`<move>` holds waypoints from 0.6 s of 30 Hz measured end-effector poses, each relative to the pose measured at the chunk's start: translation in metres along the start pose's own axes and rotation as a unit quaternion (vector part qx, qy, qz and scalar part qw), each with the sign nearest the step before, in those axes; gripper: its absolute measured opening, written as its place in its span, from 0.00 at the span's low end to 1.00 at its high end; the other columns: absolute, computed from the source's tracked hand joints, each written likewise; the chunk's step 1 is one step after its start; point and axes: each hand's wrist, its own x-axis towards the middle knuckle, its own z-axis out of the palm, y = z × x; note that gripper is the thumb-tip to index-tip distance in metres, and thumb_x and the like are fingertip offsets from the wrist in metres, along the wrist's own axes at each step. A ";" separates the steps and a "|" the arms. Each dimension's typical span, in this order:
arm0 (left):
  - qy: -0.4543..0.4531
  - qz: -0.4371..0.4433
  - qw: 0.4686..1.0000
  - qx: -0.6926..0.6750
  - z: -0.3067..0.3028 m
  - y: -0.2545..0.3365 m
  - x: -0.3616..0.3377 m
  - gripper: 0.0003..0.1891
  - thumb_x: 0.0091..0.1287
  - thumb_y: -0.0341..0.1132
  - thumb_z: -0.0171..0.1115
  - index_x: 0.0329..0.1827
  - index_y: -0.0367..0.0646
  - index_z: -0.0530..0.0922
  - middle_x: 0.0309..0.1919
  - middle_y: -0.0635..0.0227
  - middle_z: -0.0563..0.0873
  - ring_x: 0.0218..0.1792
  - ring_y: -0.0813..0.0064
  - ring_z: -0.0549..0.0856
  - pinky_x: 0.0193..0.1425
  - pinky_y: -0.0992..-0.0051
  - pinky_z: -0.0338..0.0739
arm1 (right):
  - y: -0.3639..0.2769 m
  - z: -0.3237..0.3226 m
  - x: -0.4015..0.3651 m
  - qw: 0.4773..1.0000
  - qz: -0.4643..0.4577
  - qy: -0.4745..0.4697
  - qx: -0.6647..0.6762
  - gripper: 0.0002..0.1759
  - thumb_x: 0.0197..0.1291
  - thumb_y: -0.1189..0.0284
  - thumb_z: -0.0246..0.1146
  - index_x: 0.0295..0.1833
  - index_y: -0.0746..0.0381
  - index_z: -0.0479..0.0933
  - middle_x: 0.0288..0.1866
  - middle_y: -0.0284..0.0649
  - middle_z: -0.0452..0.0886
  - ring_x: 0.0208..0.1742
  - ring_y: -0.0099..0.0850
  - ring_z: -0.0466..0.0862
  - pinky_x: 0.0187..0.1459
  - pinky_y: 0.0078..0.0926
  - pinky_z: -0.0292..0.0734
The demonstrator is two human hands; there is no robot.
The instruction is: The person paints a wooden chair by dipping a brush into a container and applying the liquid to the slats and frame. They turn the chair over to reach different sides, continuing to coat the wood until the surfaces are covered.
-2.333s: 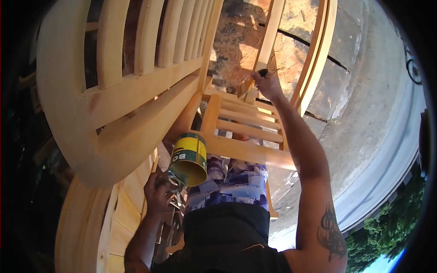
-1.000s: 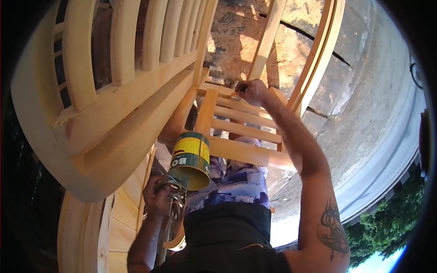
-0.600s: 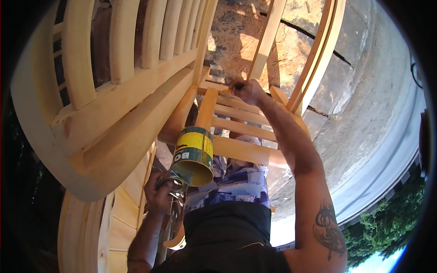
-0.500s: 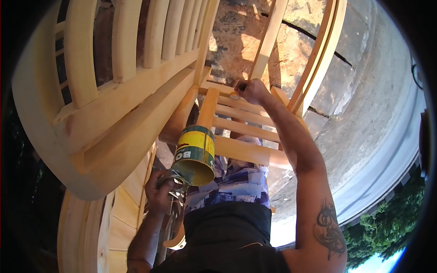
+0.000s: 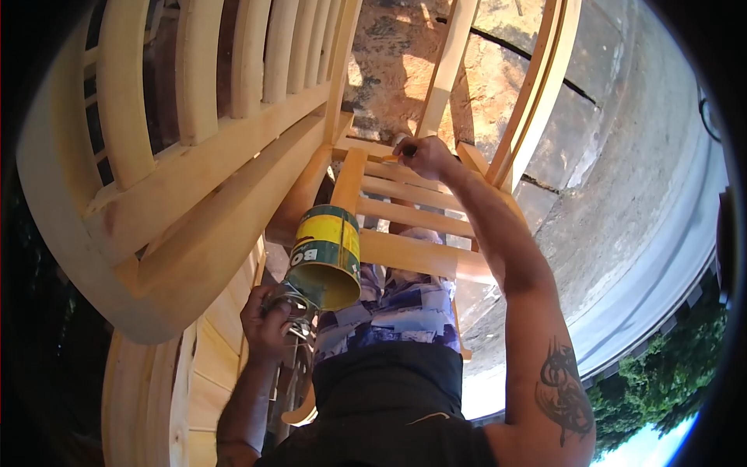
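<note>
Pinching a brush (image 5: 409, 150), apparently, in right hand (image 5: 433, 158), at the slats (image 5: 405, 191) beyond the can (image 5: 327, 247). Clutching wire (image 5: 296, 303) in left hand (image 5: 267, 321), just beside the can.

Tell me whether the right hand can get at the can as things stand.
Likely yes: the can is open, and the slats lie behind both it and the right hand, not between. That hand does grip what looks like a brush, though.
</note>
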 end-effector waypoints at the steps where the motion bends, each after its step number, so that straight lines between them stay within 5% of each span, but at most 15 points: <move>1: 0.004 -0.002 1.000 -0.004 0.002 0.002 -0.002 0.13 0.62 0.24 0.56 0.50 0.31 0.75 0.37 0.63 0.85 0.36 0.74 0.86 0.43 0.72 0.85 | 0.003 -0.005 -0.003 1.000 0.017 0.011 -0.009 0.09 0.53 0.64 0.69 0.42 0.50 0.86 0.35 0.38 0.89 0.38 0.40 0.88 0.42 0.35 0.83; 5: -0.013 0.017 1.000 0.014 -0.005 -0.002 -0.002 0.13 0.63 0.24 0.56 0.50 0.32 0.76 0.37 0.63 0.85 0.36 0.74 0.86 0.43 0.72 0.83 | 0.009 -0.024 -0.011 0.992 0.023 0.028 -0.122 0.10 0.55 0.64 0.69 0.43 0.51 0.86 0.32 0.40 0.88 0.36 0.41 0.88 0.40 0.37 0.83; 9: -0.022 0.027 0.999 0.016 0.003 -0.001 0.001 0.13 0.63 0.24 0.56 0.50 0.31 0.76 0.37 0.62 0.85 0.35 0.75 0.86 0.42 0.73 0.83 | -0.002 -0.019 -0.017 0.996 -0.047 0.043 0.065 0.11 0.55 0.64 0.70 0.44 0.53 0.85 0.32 0.41 0.88 0.34 0.38 0.88 0.39 0.33 0.83; 18: -0.021 0.027 0.999 0.014 0.001 -0.003 0.004 0.13 0.62 0.24 0.57 0.50 0.31 0.76 0.37 0.63 0.85 0.36 0.76 0.85 0.44 0.74 0.81 | 0.059 -0.060 -0.042 0.987 0.045 0.021 -0.152 0.11 0.55 0.60 0.62 0.38 0.54 0.81 0.27 0.46 0.84 0.32 0.46 0.86 0.36 0.42 0.81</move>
